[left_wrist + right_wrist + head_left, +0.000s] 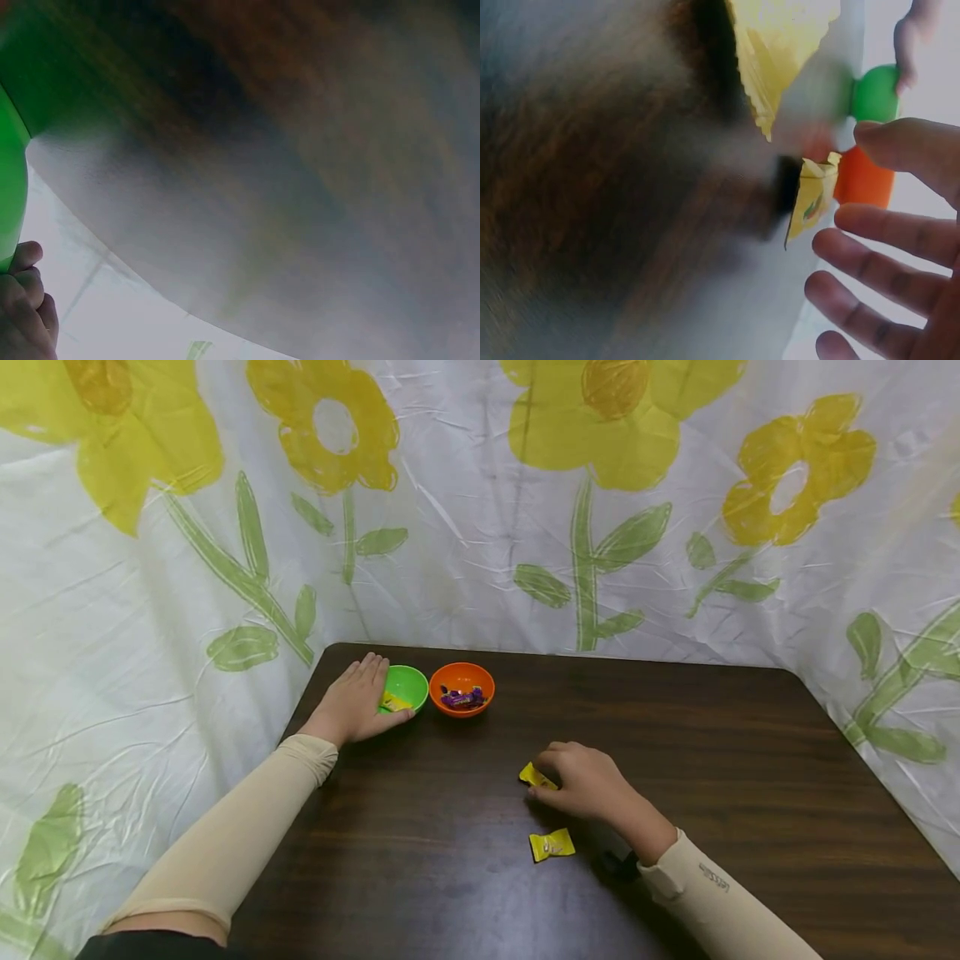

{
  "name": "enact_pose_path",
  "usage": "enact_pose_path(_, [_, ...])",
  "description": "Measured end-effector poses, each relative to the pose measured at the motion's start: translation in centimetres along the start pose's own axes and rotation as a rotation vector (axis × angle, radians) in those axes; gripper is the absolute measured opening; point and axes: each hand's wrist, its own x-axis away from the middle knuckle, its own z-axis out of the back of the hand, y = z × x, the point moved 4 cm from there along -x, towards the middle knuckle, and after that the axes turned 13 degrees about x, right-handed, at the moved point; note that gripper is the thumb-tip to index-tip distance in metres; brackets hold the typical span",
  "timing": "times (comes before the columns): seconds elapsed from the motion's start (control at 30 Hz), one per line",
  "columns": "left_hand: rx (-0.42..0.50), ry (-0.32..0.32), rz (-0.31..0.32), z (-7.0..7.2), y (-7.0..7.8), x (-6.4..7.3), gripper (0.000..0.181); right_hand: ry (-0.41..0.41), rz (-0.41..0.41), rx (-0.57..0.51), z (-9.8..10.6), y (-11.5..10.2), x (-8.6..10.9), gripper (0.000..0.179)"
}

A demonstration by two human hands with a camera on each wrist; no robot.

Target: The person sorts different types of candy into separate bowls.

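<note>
On the table (712, 727): farther candy (534, 774), well apart from green bowl (412, 681).
Right hand (588, 783): fingers spread, gripping nothing; seemingly reaching, next calls for pinching.
Left hand (357, 703): straight-fingered against bowl.

A: Head camera?
B: High, farthest off, facing forward and down over the dark wood-grain tabletop (675, 718).
A: Wrist cameras?
B: Both low, close to the surface, frames tilted. Round green plastic bowl (410, 680) shows in all three views; round orange plastic bowl (461, 674), in head and right-wrist views.
</note>
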Motion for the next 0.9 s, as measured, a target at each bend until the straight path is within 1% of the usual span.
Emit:
enact_pose_path(0.13, [0.01,-0.002,0.005,-0.04,0.01,0.02,0.114,0.004,-0.015,0.007,-0.41,-0.05,0.04,0.03])
enact_pose_path(0.4, [0.013,0.019,-0.008,0.03,0.2,0.06,0.113,0.03,-0.023,0.077,-0.97,-0.12,-0.06,0.029])
enact_pose_path(0.73, [0.012,0.021,-0.006,-0.11,-0.1,-0.16,0.113,0.032,-0.122,0.12,-0.9,0.05,-0.51,0.031])
enact_pose_path(0.9, [0.017,0.023,-0.007,-0.15,-0.12,-0.13,0.113,0.009,-0.142,0.112,-1.03,-0.05,-0.61,0.029])
